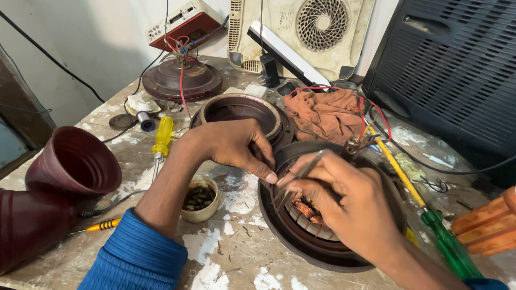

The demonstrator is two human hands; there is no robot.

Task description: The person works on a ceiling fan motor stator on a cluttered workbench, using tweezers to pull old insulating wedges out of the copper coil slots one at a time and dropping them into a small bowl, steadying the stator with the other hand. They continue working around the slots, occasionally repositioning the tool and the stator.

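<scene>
Motor housing, winding exposed — work mid-way.
Right hand [349, 207] pinches thin metal tweezers [299, 180] closed over copper coils [307, 209], lower centre; left hand [236, 145] steadies the round motor housing [322, 252], fingers bent, gripping nothing. Cover off, coils in place. Count: two screwdrivers, yellow [161, 140] and green [449, 244]; one small cup [200, 200]; one orange rag [328, 114].

A repair workshop: opened fan motors [322, 225], screwdrivers [161, 137] and wires litter a paint-chipped bench [226, 258].
</scene>
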